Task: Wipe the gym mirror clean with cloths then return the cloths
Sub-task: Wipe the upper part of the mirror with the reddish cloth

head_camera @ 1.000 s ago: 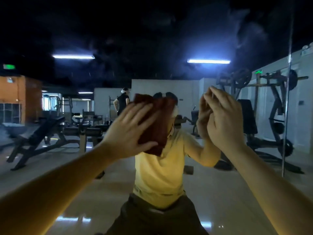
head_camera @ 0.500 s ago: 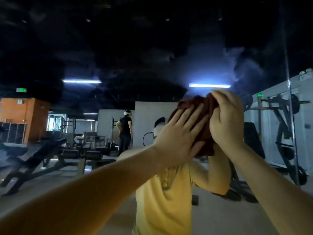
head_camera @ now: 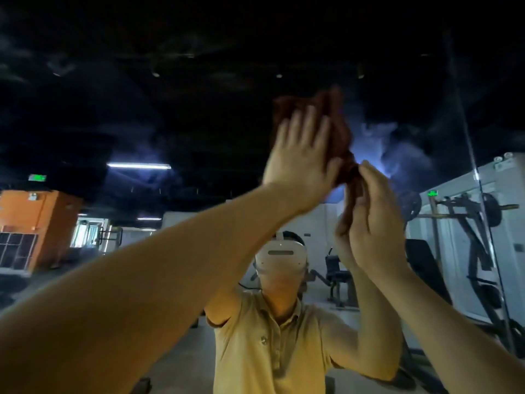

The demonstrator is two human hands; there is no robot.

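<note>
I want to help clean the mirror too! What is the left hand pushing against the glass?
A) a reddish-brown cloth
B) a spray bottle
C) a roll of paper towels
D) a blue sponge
A: the left hand lies flat with straight fingers on a reddish-brown cloth, pressing it high up against the mirror.

cloth against mirror | left hand over cloth | right hand below-right

No legible text; green sign too blurred.
</note>
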